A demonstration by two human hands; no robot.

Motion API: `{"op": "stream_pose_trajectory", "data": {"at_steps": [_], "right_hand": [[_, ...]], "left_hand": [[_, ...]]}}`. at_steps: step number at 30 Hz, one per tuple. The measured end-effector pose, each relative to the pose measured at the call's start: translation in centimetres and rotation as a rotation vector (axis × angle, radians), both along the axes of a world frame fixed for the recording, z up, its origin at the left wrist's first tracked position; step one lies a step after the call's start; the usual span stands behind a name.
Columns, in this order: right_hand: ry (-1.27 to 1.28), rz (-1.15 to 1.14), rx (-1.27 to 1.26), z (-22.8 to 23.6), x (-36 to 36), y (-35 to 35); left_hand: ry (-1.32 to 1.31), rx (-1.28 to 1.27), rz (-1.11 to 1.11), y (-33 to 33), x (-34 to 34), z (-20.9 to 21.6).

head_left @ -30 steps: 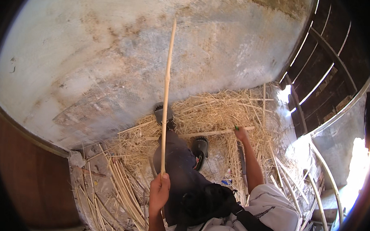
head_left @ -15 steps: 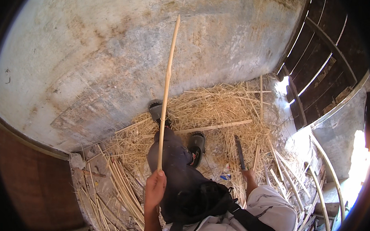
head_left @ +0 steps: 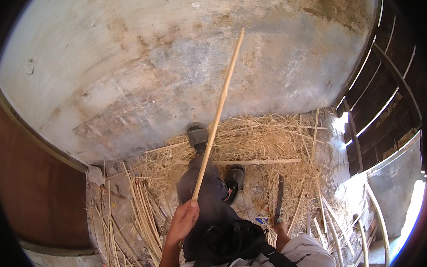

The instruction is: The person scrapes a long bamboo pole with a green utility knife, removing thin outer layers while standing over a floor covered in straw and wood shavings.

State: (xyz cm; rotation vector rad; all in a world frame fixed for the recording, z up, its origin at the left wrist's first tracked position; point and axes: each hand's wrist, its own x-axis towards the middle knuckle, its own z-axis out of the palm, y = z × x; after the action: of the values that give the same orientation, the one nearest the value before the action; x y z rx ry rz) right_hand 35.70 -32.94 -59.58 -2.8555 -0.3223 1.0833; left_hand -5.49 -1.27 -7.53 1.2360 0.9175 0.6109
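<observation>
My left hand (head_left: 182, 220) is closed around the lower end of a long, pale bamboo strip (head_left: 222, 97). The strip has a knobby joint partway up and points away from me, leaning to the right in front of the wall. On the right, my right hand (head_left: 280, 228) grips a machete (head_left: 280, 198) by its handle, which the fingers mostly hide. Its dark blade points away from me, low over the shavings. Wood shavings (head_left: 265, 135) cover the floor around my feet.
A stained plaster wall (head_left: 154, 75) rises ahead. More bamboo strips (head_left: 145, 206) lie in a bundle at the left, and several poles (head_left: 379, 210) lean at the right. One split strip (head_left: 250, 161) lies across the shavings. A dark slatted wooden panel (head_left: 389, 88) stands at the far right.
The bamboo strip has tilted, its far end swinging right. My left hand still holds it, slightly lower in view. The machete has turned more upright in the picture, and the whole view has shifted.
</observation>
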Motion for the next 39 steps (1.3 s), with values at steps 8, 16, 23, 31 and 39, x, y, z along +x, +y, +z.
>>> {"op": "stream_pose_trajectory", "data": {"at_steps": [8, 16, 23, 31, 39], "right_hand": [[-0.141, 0.083, 0.098, 9.8, -4.5, 4.3], [0.308, -0.144, 0.805, 21.4, 0.6, 10.9], [0.264, 0.154, 0.991, 36.5, -3.0, 19.2], [0.703, 0.526, 1.056, 48.3, -8.1, 26.0], [1.035, 0.924, 0.851, 48.5, -9.1, 28.7]], "left_hand": [[0.092, 0.106, 0.009, -0.1, 0.2, -0.1], [0.177, 0.363, 0.129, 0.7, 0.8, -0.3], [0.249, 0.43, 0.124, 1.3, 0.8, 0.3], [0.159, 0.782, 0.102, 2.9, 1.0, 3.7], [0.254, 0.923, -0.112, 5.8, -0.6, 5.4]]}}
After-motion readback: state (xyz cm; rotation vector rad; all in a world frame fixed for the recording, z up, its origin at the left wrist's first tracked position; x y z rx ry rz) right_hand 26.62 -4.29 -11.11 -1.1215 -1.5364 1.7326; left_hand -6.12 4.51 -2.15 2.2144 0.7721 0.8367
